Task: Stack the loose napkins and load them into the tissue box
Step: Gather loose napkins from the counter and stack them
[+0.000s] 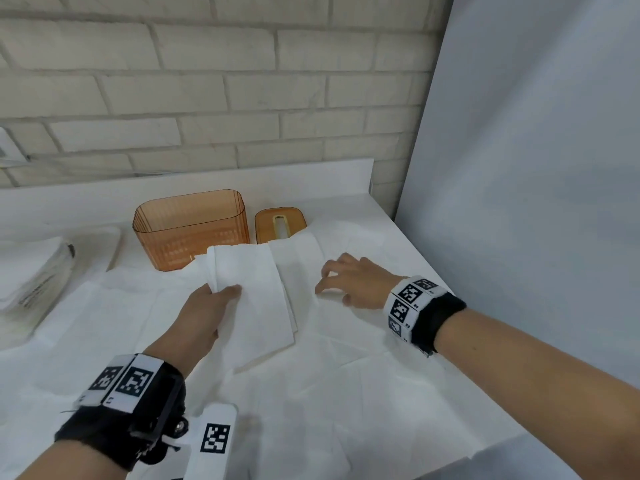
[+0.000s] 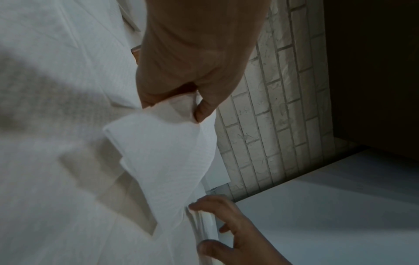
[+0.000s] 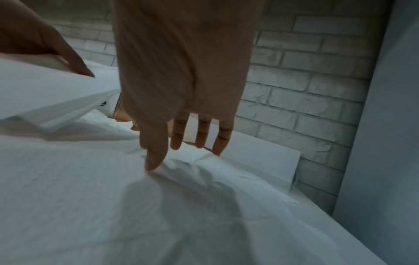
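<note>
A folded napkin stack is pinched by the left hand above mid-counter, loose napkins are touched by the right hand's relaxed fingers, and the orange tissue box is stood near the counter's back edge.

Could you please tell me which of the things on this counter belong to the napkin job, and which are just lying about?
Part of the job:
- folded napkins, pinched in the left hand
- loose napkins under the right hand
- orange tissue box, open
- its slotted lid, beside it

Lying about:
- clear plastic packet, far left
</note>
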